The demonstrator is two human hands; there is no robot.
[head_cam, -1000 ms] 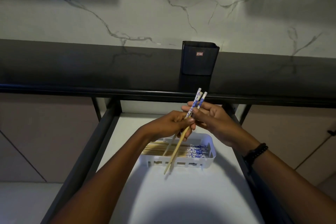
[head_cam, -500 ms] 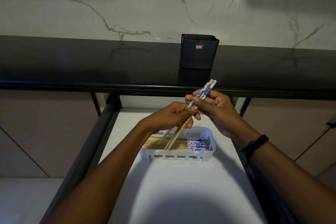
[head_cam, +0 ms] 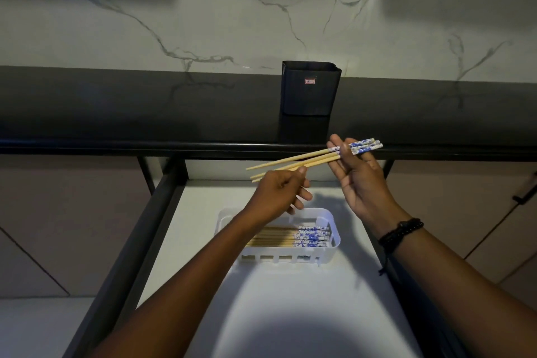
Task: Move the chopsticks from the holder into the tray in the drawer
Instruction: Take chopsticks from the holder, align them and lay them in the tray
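— So, where are the chopsticks?

— Some are up in the air. The right hand [head_cam: 359,180] pinches a few chopsticks [head_cam: 308,158] near their blue and white ends, thumb on top. They lie almost flat, with the plain wooden tips pointing left.

— What is the left hand doing?

— The left hand [head_cam: 279,193] is just under the wooden tips. Its fingers are curled in, and the thumb touches one stick. I cannot tell if it really grips it.

— Are there more chopsticks?

— Yes. More chopsticks [head_cam: 290,237] lie side by side in the white tray [head_cam: 334,244], blue ends to the right. The tray sits on the white floor of the open drawer [head_cam: 290,299], below both hands.

— And the holder?

— The black holder [head_cam: 309,90] stands upright on the dark worktop [head_cam: 116,104], against the marble wall [head_cam: 203,23]. I cannot see inside it.

— Anything else?

— A dark beaded bracelet [head_cam: 399,231] is on the right wrist.
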